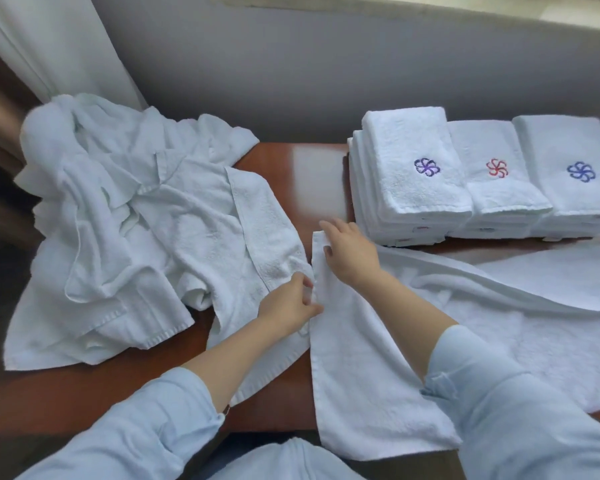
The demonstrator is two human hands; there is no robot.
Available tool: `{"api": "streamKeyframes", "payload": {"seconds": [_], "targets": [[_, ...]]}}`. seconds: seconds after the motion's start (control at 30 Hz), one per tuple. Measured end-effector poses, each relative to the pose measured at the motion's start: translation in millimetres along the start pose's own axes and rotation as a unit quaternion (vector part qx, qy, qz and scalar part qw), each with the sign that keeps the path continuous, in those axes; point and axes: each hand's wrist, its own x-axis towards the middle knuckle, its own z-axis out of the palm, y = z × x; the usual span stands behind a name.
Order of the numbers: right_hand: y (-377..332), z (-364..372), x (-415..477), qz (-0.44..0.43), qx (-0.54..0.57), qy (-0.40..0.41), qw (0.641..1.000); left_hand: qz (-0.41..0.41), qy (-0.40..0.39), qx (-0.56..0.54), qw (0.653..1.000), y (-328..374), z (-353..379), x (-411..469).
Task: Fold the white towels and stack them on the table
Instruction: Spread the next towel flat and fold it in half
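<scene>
Nearest: two pale blue sleeves (136, 427), smooth woven cloth, cuffs bunched at the forearms. Between and beneath them, a white terry towel (361, 375), nubby, long and rectangular, spread over the near right of the desk (84, 403), near hem drooping past the front edge, right portion rumpled into soft ridges.

On that towel's left hem, left hand (291, 303), fingers curled, pinching the edge between thumb and fingertips. Just beyond, right hand (352, 252), fingers nearly straight and close together, pressing down on the far left corner of the same towel.

Desk of glossy reddish-brown wood, flat, with a pale sheen at its middle.

To the left, a loose heap of white towels (136, 220): crumpled, twisted, overlapping, flat-woven hem bands along the edges, right edge meeting the held towel beside the left hand.

Farther right, three stacks of folded towels (413, 199) side by side and touching, thick neat rectangles with rounded folds toward the front. On each top towel a stitched pinwheel flower (426, 167): purple, then red, then blue.

Behind everything, a smooth grey wall (257, 64). At far left, a white curtain (49, 39) in soft vertical folds.
</scene>
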Motion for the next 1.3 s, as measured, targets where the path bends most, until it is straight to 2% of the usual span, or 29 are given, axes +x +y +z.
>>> {"api": "streamKeyframes", "payload": {"seconds": [0.1,0.23,0.43,0.6,0.67,0.83,0.93,1.0,1.1,1.13,1.2,1.3], "targets": [[-7,7,10,0.041,-0.020,-0.045,0.998,0.000,-0.007,-0.042,0.999,-7,2,2],[-10,6,5,0.067,0.022,-0.033,0.997,-0.001,-0.045,-0.103,0.994,-5,2,2],[-14,-28,-31,0.085,0.061,0.131,0.986,0.032,-0.051,-0.166,0.984,7,-5,-13],[-27,-72,-58,0.022,0.098,0.295,0.950,0.026,0.006,-0.240,0.970,23,-38,-27],[-34,-82,-69,-0.008,0.118,0.318,0.941,0.027,0.041,-0.263,0.964,24,-54,-32],[-46,-78,-95,-0.065,0.168,0.243,0.953,0.008,0.100,-0.273,0.957,5,-77,-39],[-54,-57,-110,-0.065,0.185,0.189,0.962,-0.020,0.119,-0.281,0.952,-14,-79,-36],[-58,-40,-117,-0.063,0.209,0.118,0.969,-0.041,0.123,-0.285,0.950,-25,-80,-31],[-62,-14,-122,-0.066,0.232,-0.045,0.969,-0.068,0.135,-0.282,0.947,-38,-79,-22],[-61,-6,-123,-0.059,0.229,-0.075,0.969,-0.075,0.136,-0.273,0.949,-41,-78,-20],[-57,4,-125,-0.029,0.225,-0.073,0.971,-0.089,0.121,-0.242,0.959,-44,-75,-16],[-45,13,-127,0.019,0.203,-0.012,0.979,-0.103,0.073,-0.217,0.968,-43,-67,-15]]}}
